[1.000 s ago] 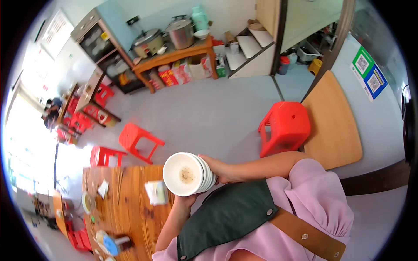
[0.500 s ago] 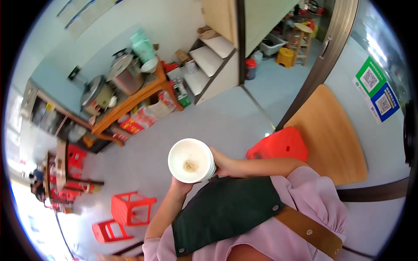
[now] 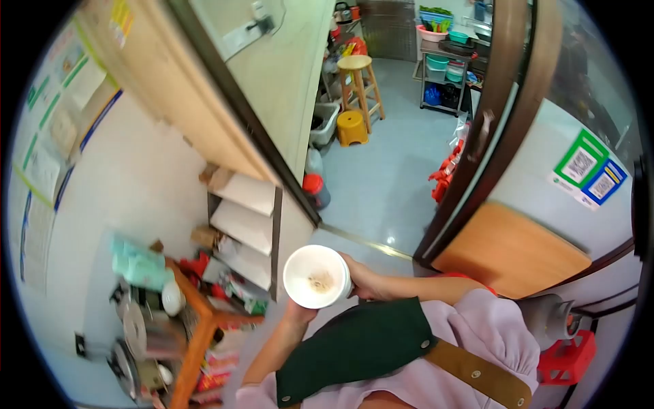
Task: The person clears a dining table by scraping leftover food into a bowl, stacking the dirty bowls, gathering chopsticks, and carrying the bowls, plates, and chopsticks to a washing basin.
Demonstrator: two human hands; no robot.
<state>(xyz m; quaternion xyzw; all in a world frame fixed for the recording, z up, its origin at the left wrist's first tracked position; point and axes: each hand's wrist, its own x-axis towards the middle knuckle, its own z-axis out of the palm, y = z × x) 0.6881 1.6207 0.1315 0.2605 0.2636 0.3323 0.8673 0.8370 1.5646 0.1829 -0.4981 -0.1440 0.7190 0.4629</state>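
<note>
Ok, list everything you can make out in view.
bowl: one clearly visible, white, in both hands
tall stool: one, tan, past doorway
low stool: one, yellow, beside tall stool
lidded container: one, red lid, by doorway
QR signs: two, green and blue, right
board: one, light brown, below QR signs
cylinder: one, grey, lower right
shelf unit: one, white, left of doorway
table: one, orange, lower left
flask: one, teal, lower left
pot: one, silver, lower left
apron: one, dark green, bottom centre
left hand: one, bare, bowl's lower edge
right hand: one, bare, bowl's right side
</note>
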